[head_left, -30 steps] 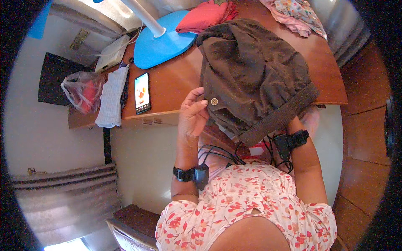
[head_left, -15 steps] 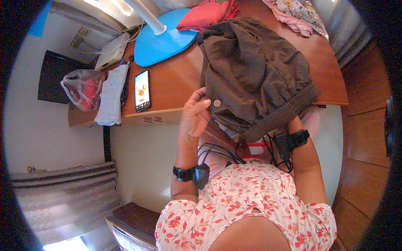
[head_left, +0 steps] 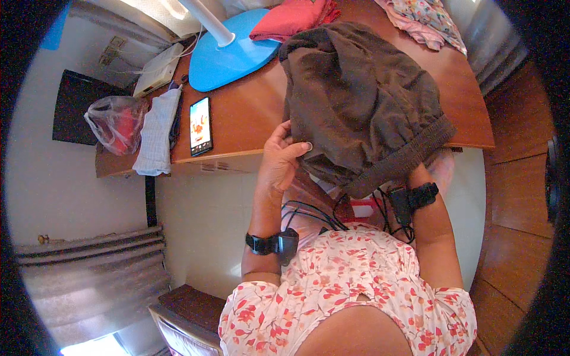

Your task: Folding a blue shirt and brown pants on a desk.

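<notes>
A dark brown garment (head_left: 362,101) with a gathered elastic band (head_left: 409,154) lies bunched over the front edge of the table, its lower part hanging toward my lap. At its left edge my left hand (head_left: 282,155) pinches the cloth, the thumb lying over a small pale button (head_left: 308,146) that is mostly covered. My right hand (head_left: 420,175) reaches under the elastic band from the right side. Only its wrist area shows; the fingers are hidden by the cloth.
On the wooden table (head_left: 237,121) are a lit phone (head_left: 200,126), a blue stand base (head_left: 237,56), folded red cloth (head_left: 294,21) and floral cloth (head_left: 430,24). A white cloth (head_left: 155,136) and a plastic bag (head_left: 116,124) sit at the left edge. Black cables (head_left: 314,210) run between my wrists.
My left thumb has slid right onto the button, which showed fully before. The garment and my right arm have barely moved.
</notes>
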`<state>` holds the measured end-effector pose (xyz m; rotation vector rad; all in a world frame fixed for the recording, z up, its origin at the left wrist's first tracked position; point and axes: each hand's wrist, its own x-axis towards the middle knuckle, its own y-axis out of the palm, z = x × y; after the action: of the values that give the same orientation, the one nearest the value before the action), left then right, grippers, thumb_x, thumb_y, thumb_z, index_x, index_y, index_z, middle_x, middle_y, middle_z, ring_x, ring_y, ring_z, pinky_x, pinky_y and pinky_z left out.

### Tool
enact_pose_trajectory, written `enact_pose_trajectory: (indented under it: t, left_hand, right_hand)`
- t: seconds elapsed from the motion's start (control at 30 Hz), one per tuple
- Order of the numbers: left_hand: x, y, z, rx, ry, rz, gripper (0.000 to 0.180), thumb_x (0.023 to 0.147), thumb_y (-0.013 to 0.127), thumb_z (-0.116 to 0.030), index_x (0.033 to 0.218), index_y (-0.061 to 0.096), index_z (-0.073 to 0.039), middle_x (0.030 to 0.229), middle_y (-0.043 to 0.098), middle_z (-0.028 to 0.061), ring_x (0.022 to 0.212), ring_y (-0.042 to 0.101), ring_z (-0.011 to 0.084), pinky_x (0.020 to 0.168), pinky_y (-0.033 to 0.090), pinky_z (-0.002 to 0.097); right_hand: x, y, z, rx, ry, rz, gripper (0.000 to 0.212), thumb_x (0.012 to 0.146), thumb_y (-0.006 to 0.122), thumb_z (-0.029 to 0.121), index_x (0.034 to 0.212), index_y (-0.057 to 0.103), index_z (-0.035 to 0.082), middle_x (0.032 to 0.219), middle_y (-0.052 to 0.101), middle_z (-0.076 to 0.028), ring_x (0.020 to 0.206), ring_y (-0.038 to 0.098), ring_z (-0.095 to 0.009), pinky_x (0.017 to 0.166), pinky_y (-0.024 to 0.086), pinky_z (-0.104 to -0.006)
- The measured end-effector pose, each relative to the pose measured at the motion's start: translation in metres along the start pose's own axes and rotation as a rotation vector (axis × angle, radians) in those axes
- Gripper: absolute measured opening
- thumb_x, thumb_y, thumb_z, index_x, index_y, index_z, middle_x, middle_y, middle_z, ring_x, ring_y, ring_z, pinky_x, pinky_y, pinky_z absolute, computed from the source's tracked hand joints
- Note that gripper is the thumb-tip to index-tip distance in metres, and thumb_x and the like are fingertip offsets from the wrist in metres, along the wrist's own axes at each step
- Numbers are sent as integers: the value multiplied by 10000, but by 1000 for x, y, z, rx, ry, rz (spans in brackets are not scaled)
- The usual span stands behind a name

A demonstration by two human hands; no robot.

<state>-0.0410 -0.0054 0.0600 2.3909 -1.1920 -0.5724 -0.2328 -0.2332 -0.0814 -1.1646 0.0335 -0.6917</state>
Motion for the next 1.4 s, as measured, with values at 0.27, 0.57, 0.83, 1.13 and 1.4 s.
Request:
enact_pose_trajectory:
  t: [0.27, 0.57, 0.83, 1.13, 1.4]
  left_hand:
    - [1, -8, 1, -53, -3, 15, 511, 660, 568, 79, 1140, 405, 17, 1010, 570, 128, 901, 574, 230, 824, 460, 339]
    - [-2, -8, 0, -105, 14, 100, 547, 665, 511, 84, 1189, 364, 24, 1054, 547, 157, 955, 555, 245, 853, 446, 344]
    - [0, 0, 1, -7, -20, -15, 482, 701, 540, 53, 1162, 401, 34, 1045, 557, 134, 915, 565, 233, 821, 458, 335]
    - [23, -7, -4, 126, 11, -112, 302, 686, 532, 63, 988, 533, 43, 882, 604, 90, 754, 581, 163, 684, 481, 273]
    - [40, -11, -11, 110, 35, -121, 293, 665, 481, 82, 947, 547, 41, 844, 603, 95, 682, 575, 175, 627, 488, 284]
  right_hand:
    - [2, 0, -1, 3, -5, 5, 437, 761, 586, 218, 1129, 491, 2, 1030, 546, -103, 984, 501, -235, 815, 408, -332]
    - [3, 0, -2, 5, -6, 16, 436, 760, 588, 223, 1125, 495, 2, 1022, 551, -102, 976, 506, -234, 809, 411, -333]
    - [8, 4, -2, 11, -24, 24, 436, 759, 590, 228, 1121, 499, 2, 1014, 555, -101, 969, 511, -234, 804, 415, -333]
    - [15, -7, -17, 22, -1, 78, 436, 758, 593, 233, 1117, 503, 2, 1006, 559, -100, 961, 516, -234, 798, 418, -333]
    - [-10, -38, -43, -44, 99, 279, 435, 758, 595, 238, 1113, 507, 2, 999, 564, -99, 954, 521, -233, 793, 422, -334]
